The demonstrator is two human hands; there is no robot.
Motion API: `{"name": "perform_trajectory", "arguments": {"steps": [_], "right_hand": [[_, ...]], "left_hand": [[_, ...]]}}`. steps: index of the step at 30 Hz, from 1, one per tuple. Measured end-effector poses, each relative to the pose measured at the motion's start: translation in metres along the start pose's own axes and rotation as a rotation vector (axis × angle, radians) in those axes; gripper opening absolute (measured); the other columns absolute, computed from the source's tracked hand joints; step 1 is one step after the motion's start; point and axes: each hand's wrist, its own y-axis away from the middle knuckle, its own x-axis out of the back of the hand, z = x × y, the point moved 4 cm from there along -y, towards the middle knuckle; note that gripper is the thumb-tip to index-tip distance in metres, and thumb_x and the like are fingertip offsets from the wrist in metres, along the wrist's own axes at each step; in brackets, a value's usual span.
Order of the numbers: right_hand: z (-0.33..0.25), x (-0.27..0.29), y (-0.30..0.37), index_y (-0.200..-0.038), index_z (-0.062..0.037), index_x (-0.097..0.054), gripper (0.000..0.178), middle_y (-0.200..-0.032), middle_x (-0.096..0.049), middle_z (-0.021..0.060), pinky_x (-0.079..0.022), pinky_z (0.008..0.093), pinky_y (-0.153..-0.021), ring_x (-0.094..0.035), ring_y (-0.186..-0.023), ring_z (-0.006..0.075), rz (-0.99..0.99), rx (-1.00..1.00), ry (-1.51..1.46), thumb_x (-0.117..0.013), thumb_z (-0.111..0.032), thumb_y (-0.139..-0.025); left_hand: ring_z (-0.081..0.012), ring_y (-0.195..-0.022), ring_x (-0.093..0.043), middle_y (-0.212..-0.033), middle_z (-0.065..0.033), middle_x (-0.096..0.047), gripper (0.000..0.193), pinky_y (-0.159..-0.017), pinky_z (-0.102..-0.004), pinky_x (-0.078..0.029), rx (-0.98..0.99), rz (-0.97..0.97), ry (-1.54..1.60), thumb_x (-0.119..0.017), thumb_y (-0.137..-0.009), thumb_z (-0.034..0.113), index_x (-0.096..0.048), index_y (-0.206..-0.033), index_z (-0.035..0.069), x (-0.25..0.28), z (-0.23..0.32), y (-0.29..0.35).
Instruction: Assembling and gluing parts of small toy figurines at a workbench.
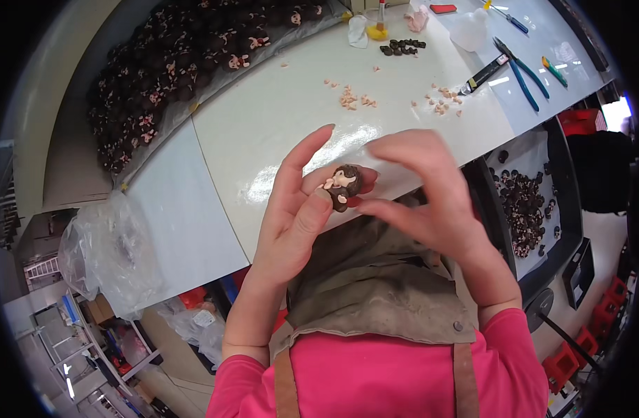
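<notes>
A small figurine (346, 182) with dark brown hair and body and peach-coloured face and limbs rests in my left hand (285, 219). The left thumb presses on it from the front, while the fingers lie behind it. My right hand (434, 191) is just to its right, thumb and fingers apart in a wide curve, with nothing visible between them. Its thumb tip comes close to the figurine's lower side; whether it touches, I cannot tell. The right fingers are slightly blurred.
Loose peach pieces (351, 99) and dark brown parts (403, 47) lie on the white table (264, 111). A utility knife (485, 74) and blue-handled pliers (525, 73) are at far right. Dark figurines (173, 70) heap at far left; a black tray (574, 174) holds more. A plastic bag (114, 251) hangs left.
</notes>
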Motion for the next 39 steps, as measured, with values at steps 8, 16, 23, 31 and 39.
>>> {"name": "perform_trajectory", "arguments": {"steps": [8, 16, 23, 31, 39], "right_hand": [[0.004, -0.025, -0.013, -0.102, -0.0039, -0.058, 0.043, -0.099, -0.063, 0.0086, -0.049, 0.0328, -0.071, -0.060, -0.087, 0.0246, -0.019, -0.060, -0.160, -0.079, -0.006, -0.064], [0.003, -0.036, -0.037, -0.099, -0.0035, -0.060, 0.040, -0.094, -0.063, 0.0089, -0.049, 0.0330, -0.068, -0.061, -0.081, 0.0245, 0.055, 0.079, -0.129, -0.079, -0.013, -0.065], [0.037, -0.013, 0.002, -0.098, -0.0033, -0.060, 0.040, -0.093, -0.063, 0.0088, -0.049, 0.0329, -0.067, -0.061, -0.080, 0.0245, 0.057, 0.135, -0.145, -0.079, -0.013, -0.065], [0.030, 0.000, 0.012, -0.093, -0.0084, -0.065, 0.026, -0.090, -0.063, 0.0065, -0.049, 0.0351, -0.071, -0.062, -0.082, 0.0248, 0.136, 0.089, -0.151, -0.075, -0.016, -0.070], [0.018, -0.004, 0.015, -0.090, -0.0061, -0.057, 0.027, -0.087, -0.056, 0.0056, -0.046, 0.0353, -0.067, -0.055, -0.077, 0.0257, 0.197, 0.146, -0.111, -0.071, -0.018, -0.070]], "left_hand": [[-0.0196, -0.114, -0.053, -0.119, -0.0165, -0.057, 0.066, -0.100, -0.0320, -0.039, -0.022, -0.022, 0.171, -0.052, -0.095, 0.024, -0.014, -0.146, 0.004, 0.007, 0.007, -0.005], [-0.0168, -0.108, -0.055, -0.116, -0.0148, -0.058, 0.063, -0.097, -0.0297, -0.040, 0.079, 0.007, 0.135, -0.053, -0.095, 0.025, -0.019, -0.144, 0.004, 0.026, 0.027, -0.014], [-0.0160, -0.107, -0.055, -0.114, -0.0142, -0.059, 0.061, -0.096, -0.0287, -0.041, 0.045, 0.002, 0.111, -0.053, -0.095, 0.024, -0.022, -0.143, 0.004, -0.005, -0.018, -0.023], [-0.0216, -0.108, -0.056, -0.119, -0.0147, -0.054, 0.070, -0.092, -0.0317, -0.047, 0.120, 0.139, -0.100, -0.054, -0.092, 0.040, -0.022, -0.143, 0.003, -0.017, -0.016, -0.020], [-0.0196, -0.096, -0.056, -0.114, -0.0149, -0.052, 0.058, -0.083, -0.0297, -0.047, -0.012, 0.087, -0.063, -0.043, -0.098, 0.038, -0.025, -0.142, 0.004, -0.022, -0.014, -0.011]]}}
